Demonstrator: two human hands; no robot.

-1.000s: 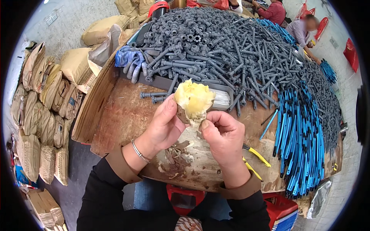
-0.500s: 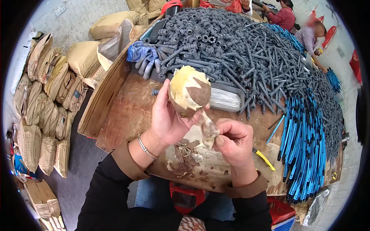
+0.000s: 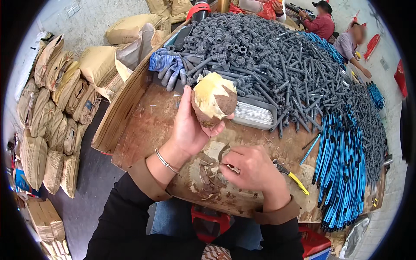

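My left hand [image 3: 190, 121], with a bracelet on its wrist, is closed around a partly peeled sweet potato [image 3: 213, 100]. Its upper part shows pale yellow flesh, while brown skin remains on the right side and lower down. My right hand [image 3: 251, 167] is lower and to the right, its thumb and fingers pinched on a bit of peel [image 3: 224, 151] that is largely hidden. Below it, a heap of brown peelings [image 3: 203, 177] lies on the wooden table [image 3: 143, 125]. Yellow-handled pliers [image 3: 297, 182] rest just right of my right hand.
A large pile of grey plastic tube parts [image 3: 260, 56] covers the table's far side. Blue-and-black strips [image 3: 340, 169] lie at right. A tray of thin metal pins [image 3: 253, 113] and blue-grey gloves [image 3: 167, 67] sit nearby. Sacks [image 3: 52, 104] are stacked at left; several people sit beyond.
My right hand has pulled a strip of peel away from the sweet potato and moved down and left to the peelings. The left hand still holds the sweet potato.
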